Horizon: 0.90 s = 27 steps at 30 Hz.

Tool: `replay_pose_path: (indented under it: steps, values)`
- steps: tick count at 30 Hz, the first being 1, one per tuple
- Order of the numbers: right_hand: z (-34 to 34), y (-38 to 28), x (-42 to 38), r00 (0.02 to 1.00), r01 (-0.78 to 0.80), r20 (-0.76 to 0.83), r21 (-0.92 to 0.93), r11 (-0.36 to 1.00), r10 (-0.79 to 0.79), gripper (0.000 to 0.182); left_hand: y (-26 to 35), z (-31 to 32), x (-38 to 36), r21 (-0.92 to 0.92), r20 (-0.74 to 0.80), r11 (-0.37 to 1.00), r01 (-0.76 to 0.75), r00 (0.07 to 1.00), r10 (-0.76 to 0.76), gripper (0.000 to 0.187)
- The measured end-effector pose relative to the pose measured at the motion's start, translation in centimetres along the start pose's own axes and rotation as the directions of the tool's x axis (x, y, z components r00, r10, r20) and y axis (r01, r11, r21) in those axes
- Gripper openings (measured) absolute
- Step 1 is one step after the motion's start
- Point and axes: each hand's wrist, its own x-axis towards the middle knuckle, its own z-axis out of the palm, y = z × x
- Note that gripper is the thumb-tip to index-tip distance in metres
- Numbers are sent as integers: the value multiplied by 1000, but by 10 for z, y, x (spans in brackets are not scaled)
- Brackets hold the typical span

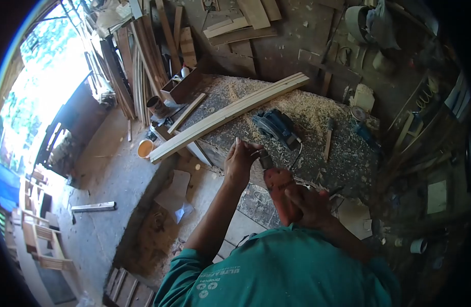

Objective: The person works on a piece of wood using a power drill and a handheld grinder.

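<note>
A red power drill (280, 189) is gripped by my right hand (312, 205) just in front of my chest. The drill's dark chuck (266, 159) points away from me toward the bench. My left hand (238, 162) is closed beside the chuck, its fingertips pinched together close to the chuck's front end. Whatever is between those fingers is too small to make out. Beyond both hands, a blue-grey electric planer (274, 127) rests on the bench among wood shavings.
Long wooden strips (230, 115) lie across the workbench (307, 169). Also on it are a hammer (328, 138), an angle grinder (366, 134) and an open wooden box (182, 84). A yellow-orange cup (145, 148) stands left. Boards (143, 56) lean at the back left.
</note>
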Motion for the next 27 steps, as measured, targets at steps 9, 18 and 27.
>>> replay_pose_path:
  steps: [9, 18, 27]
  values:
    - [6, -12, 15, 996, 71, 62, -24, 997, -70, 64, 12, 7, -12, -33, 5, 999, -32, 999, 32, 33]
    - [18, -15, 19, 992, 100, 60, 102, 990, -106, 64, 19, 8, -27, -62, 5, 996, -61, 998, 61, 32]
    - [23, -12, 16, 990, 134, 43, 78, 988, -137, 61, 23, 15, -35, 72, 28, 990, -124, 992, 123, 34]
